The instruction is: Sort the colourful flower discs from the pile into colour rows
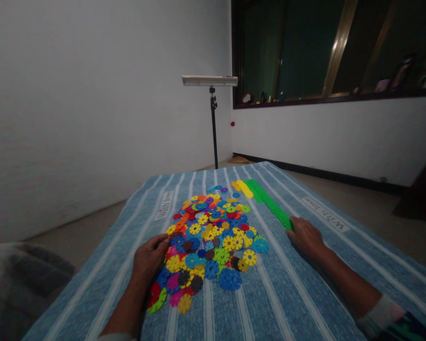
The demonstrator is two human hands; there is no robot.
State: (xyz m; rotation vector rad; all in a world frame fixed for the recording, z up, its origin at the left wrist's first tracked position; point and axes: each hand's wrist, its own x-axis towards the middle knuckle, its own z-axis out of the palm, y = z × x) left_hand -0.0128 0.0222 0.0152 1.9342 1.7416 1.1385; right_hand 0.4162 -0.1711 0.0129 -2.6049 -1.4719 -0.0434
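A heap of colourful notched snowflake discs (216, 229) lies spread over the middle of the cloth-covered table. My left hand (149, 259) rests against the heap's left edge, its fingers loosely extended and touching the discs; nothing held shows in it. To the right of the heap, overlapping green snowflake discs (270, 202) form a long slanting row. My right hand (307, 237) is closed at the near end of this row, thumb and fingers on the last green disc. Beside the row's far end lie a shorter yellow row (245, 189) and a few orange discs (236, 185).
A blue-and-white striped cloth (248, 312) covers the table. Beyond the far edge stands a lamp panel (210, 81) on a black pole (214, 128). At the lower left is a grey draped fabric (21, 279). A window sill (341, 98) holds small items.
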